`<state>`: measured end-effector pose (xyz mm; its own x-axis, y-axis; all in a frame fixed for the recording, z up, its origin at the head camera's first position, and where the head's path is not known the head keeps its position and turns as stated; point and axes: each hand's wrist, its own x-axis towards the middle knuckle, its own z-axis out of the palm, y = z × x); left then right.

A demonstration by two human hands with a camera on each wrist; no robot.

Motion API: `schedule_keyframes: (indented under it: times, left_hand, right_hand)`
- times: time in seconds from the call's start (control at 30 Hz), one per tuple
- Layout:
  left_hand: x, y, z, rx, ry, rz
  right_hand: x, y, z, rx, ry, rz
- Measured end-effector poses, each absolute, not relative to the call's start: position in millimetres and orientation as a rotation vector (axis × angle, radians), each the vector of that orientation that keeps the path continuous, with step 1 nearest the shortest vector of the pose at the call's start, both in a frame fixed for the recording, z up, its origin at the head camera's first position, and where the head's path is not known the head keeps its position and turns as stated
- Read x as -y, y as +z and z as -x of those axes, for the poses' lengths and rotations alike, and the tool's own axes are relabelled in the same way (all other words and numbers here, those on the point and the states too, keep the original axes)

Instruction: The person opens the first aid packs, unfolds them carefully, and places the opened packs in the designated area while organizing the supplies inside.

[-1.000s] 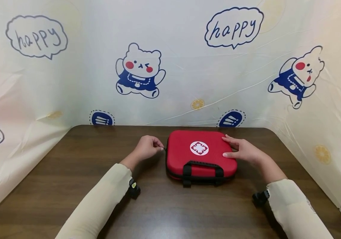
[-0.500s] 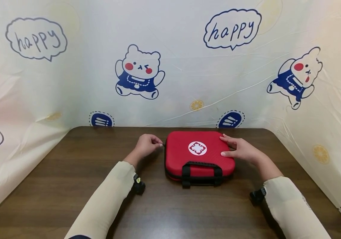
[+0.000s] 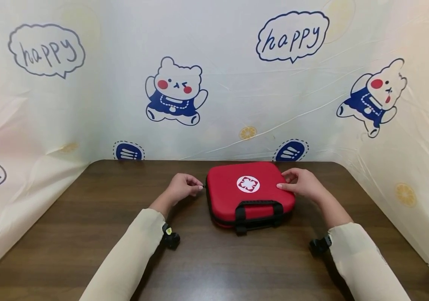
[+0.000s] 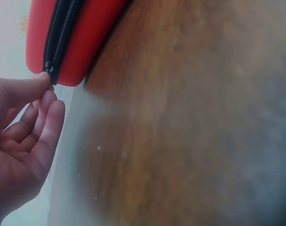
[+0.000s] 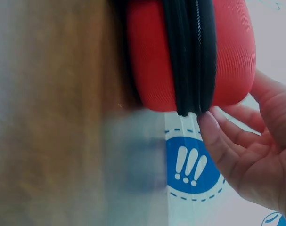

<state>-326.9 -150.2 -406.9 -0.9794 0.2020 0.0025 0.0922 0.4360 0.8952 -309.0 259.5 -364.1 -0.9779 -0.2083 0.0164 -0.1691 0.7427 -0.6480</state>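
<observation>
A red first-aid case (image 3: pixel 229 196) with a white cross emblem lies on the table, its black handle (image 3: pixel 259 204) toward me. At its left side, my left hand (image 3: pixel 182 188) pinches the zipper pull between thumb and fingertips. The left wrist view has the zipper slider (image 4: pixel 49 67) just above the thumb tip, on the black zipper band. My right hand (image 3: pixel 305 184) grips the case's right rear side, thumb on the lid and fingers at the far edge. From the right wrist, a fingertip (image 5: pixel 209 123) presses by the end of the zipper band (image 5: pixel 190 61).
The brown wooden table (image 3: pixel 124 251) extends all around the case. A printed cloth backdrop (image 3: pixel 222 50) with cartoon bears stands behind it and along both sides. Dark wrist cameras (image 3: pixel 170 237) hang beneath the cream sleeves.
The case has turned slightly, its far right corner moving away from me. My right fingers have shifted from the lid to its rear side edge. The left hand keeps its pinch near the same spot.
</observation>
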Motion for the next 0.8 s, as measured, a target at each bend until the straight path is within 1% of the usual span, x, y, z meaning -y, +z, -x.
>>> schedule_keyframes:
  times: [0.3,0.57,0.7,0.8]
  left_hand:
    - [153,-405,311,-2.481,1.631,-0.300]
    - [150,-404,298,-2.421,1.634,-0.368]
    - [151,-400,291,-2.420,1.598,-0.418]
    - [150,-398,286,-2.415,1.578,-0.447]
  right_hand:
    - [-265,-363,284,-2.869,-1.181,0.302]
    - [-271,-360,265,-2.646,-1.305,0.224]
    - [-272,-359,261,-2.494,-1.358,0.135]
    - [-272,-361,265,-2.442,-1.419,0.067]
